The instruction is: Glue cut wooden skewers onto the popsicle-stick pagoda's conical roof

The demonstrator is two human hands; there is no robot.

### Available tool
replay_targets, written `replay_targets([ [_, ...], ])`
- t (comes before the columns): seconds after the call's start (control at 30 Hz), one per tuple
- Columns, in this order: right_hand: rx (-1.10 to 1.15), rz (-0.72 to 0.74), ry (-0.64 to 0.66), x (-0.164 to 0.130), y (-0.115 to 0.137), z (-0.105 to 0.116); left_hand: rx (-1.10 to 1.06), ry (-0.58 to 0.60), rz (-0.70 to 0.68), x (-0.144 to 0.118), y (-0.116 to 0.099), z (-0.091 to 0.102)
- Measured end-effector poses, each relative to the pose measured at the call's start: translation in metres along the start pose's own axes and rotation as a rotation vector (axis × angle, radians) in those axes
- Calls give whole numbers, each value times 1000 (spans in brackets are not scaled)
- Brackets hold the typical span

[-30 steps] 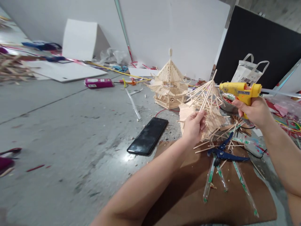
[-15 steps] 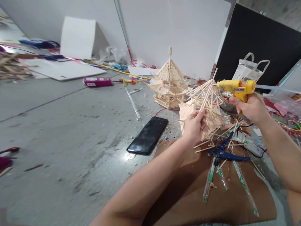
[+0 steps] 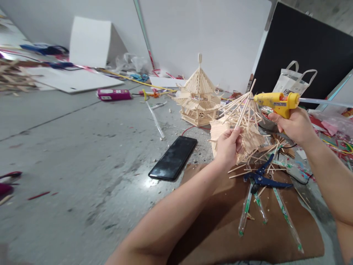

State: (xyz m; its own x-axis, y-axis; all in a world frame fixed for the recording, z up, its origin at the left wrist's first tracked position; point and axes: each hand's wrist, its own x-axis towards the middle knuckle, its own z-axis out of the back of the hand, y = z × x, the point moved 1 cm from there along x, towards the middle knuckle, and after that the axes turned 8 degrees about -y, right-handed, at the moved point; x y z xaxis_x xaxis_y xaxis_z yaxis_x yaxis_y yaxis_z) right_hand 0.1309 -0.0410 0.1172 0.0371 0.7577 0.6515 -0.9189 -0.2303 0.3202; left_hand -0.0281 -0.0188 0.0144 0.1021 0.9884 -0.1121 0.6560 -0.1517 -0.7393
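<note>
My right hand (image 3: 298, 125) grips a yellow hot glue gun (image 3: 275, 101), a clear glue stick (image 3: 322, 102) jutting from its back. The nozzle is at the peak of a cone-shaped roof frame of thin wooden sticks (image 3: 249, 96). With fingers pinched, my left hand (image 3: 228, 145) holds the lower end of a thin wooden stick (image 3: 241, 117) that slants up to that peak. Below the frame is a tiered stick model with slatted roof panels (image 3: 217, 130), partly covered by my left hand. Behind it stands a pagoda model (image 3: 200, 86) of similar sticks with a pointed roof.
Blue-handled cutters (image 3: 260, 179) lie among loose sticks and clear plastic sleeves (image 3: 286, 217) on a brown sheet (image 3: 220, 228). A black phone (image 3: 173, 158) lies left of my left hand. Farther back are a purple power strip (image 3: 114, 94) and a white bag (image 3: 292, 81).
Both hands, the glue gun and the stick frame hold nearly the same position. Only the camera view has shifted very slightly.
</note>
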Motion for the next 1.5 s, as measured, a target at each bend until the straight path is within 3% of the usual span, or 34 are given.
replay_targets([
  [0.7,-10,-61,35,-3,-2,1,16,-33,-19,1,1,-1],
  [1.5,-42,-3,16,-3,-1,2,1,4,-29,4,0,0],
])
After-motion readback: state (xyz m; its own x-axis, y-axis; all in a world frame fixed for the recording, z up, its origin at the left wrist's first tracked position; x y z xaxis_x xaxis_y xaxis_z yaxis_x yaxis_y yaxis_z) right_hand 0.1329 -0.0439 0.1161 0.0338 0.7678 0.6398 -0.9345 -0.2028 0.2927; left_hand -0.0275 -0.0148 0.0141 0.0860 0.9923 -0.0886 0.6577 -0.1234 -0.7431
